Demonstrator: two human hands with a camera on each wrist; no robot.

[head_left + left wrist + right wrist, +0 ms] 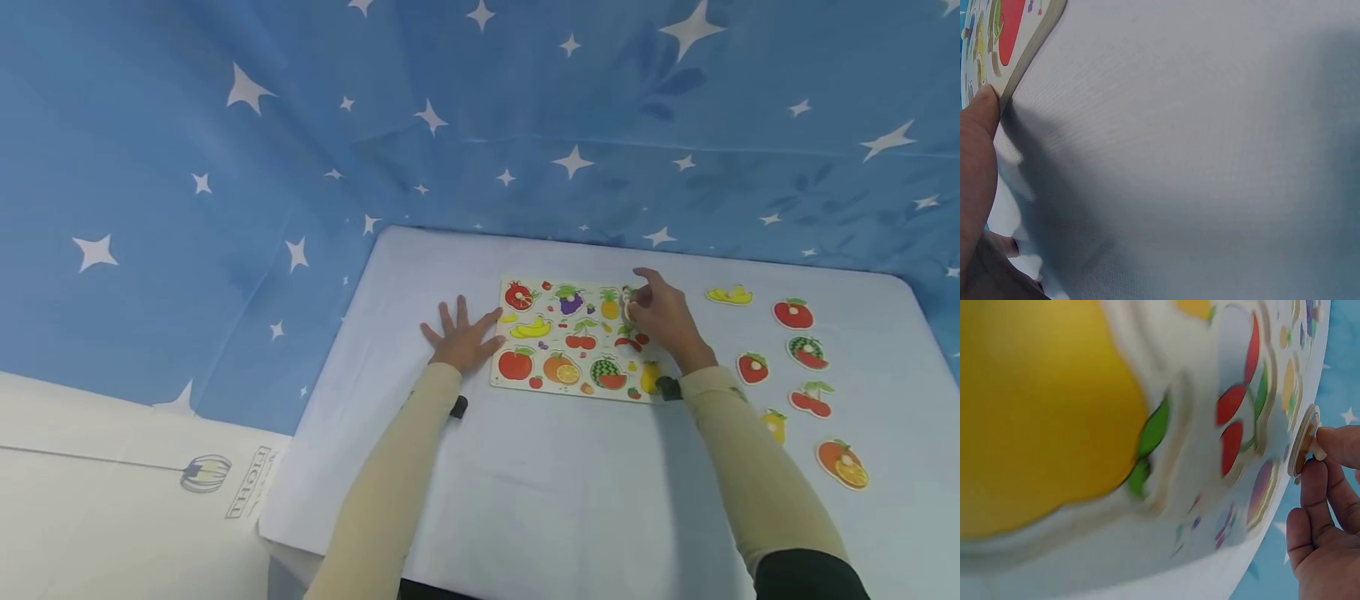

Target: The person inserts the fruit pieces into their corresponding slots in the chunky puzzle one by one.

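A fruit puzzle board [557,342] lies flat on the table. My left hand [460,340] rests with fingers spread at its left edge; in the left wrist view the thumb [984,109] touches the board's corner. Over the board's upper right, my right hand [666,321] pinches a puzzle piece [1302,447] by its small peg, between thumb and fingers. That piece is tilted nearly edge-on, so its fruit cannot be told. Near it on the board are a printed pineapple [610,305] and red chilies [1232,403].
Loose pieces lie to the right on the white table [555,483]: bananas [729,296], an apple [792,314], watermelon [808,353], strawberry [752,368], cherries [812,402], an orange [842,465] and a yellow fruit [776,425] partly behind the right sleeve. A blue starry cloth [510,108] hangs behind.
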